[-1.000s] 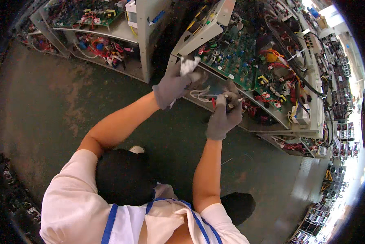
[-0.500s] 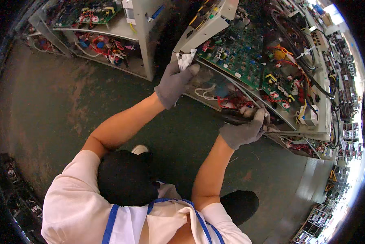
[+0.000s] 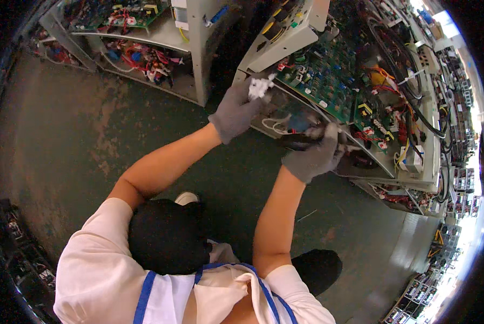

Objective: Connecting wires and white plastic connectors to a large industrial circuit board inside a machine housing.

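Observation:
My left hand [image 3: 234, 112], in a grey glove, is closed round a bunch of small white plastic pieces [image 3: 260, 87] at the left corner of an opened metal equipment chassis [image 3: 285, 48]. My gloved right hand [image 3: 313, 156] grips a dark hand tool [image 3: 295, 142] at the chassis' front edge; motion blur hides its exact kind. Between and beyond the hands lies a green circuit board [image 3: 323, 86] on the chassis' upper shelf. Below that shelf, a loop of white cable [image 3: 276, 124] shows near the hands.
Another open metal chassis [image 3: 198, 65] with red wiring stands at the far left. A smaller green board [image 3: 371, 121], black cables [image 3: 425, 116] and a white block [image 3: 413, 160] occupy the right side. Stacked units line the right rim. The dark green floor [image 3: 91, 146] is worn.
My right hand has moved left and slightly up along the chassis' front edge with the dark tool. My left hand has shifted slightly right, still holding the white pieces. The view has shifted a little.

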`<state>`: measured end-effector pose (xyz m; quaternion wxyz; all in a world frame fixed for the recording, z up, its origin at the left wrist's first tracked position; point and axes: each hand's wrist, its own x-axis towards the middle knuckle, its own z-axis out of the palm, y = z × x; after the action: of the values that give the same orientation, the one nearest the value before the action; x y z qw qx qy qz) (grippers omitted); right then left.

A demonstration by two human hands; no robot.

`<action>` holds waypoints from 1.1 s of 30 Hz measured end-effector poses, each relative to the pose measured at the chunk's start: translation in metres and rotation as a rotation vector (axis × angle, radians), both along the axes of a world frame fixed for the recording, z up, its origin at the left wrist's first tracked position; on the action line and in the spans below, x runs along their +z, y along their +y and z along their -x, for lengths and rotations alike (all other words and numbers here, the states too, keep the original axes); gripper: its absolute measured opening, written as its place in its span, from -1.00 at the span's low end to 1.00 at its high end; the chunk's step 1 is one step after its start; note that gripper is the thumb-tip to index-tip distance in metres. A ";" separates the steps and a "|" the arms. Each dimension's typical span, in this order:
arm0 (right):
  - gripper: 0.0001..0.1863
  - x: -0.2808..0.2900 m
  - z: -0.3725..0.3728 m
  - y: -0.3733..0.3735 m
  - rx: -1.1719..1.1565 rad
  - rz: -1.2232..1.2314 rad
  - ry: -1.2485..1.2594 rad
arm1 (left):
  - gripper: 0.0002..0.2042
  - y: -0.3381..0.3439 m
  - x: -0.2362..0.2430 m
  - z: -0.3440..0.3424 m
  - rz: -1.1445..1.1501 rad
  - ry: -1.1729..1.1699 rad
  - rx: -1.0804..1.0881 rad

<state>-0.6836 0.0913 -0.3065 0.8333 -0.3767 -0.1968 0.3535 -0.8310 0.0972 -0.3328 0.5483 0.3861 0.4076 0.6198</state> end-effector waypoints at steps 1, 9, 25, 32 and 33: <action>-0.81 0.003 0.010 -0.002 0.054 0.055 0.003 | -0.66 0.002 -0.002 0.007 -0.131 0.481 0.065; -0.87 -0.006 0.027 0.010 0.224 0.156 0.086 | -0.35 0.001 0.022 0.023 -0.243 1.445 0.031; -0.87 0.008 -0.005 -0.012 0.231 0.016 0.023 | -0.38 0.005 0.005 0.026 -0.305 1.194 0.008; -0.78 0.011 -0.030 -0.012 0.199 0.126 0.022 | -0.29 -0.013 -0.010 0.017 -0.386 0.961 0.192; -0.78 0.012 -0.034 -0.009 0.205 0.139 0.016 | -0.29 -0.014 -0.013 0.019 -0.371 0.957 0.194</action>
<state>-0.6496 0.0821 -0.2944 0.7663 -0.4085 -0.2028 0.4525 -0.8497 0.0835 -0.3461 0.1631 0.6773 0.5298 0.4837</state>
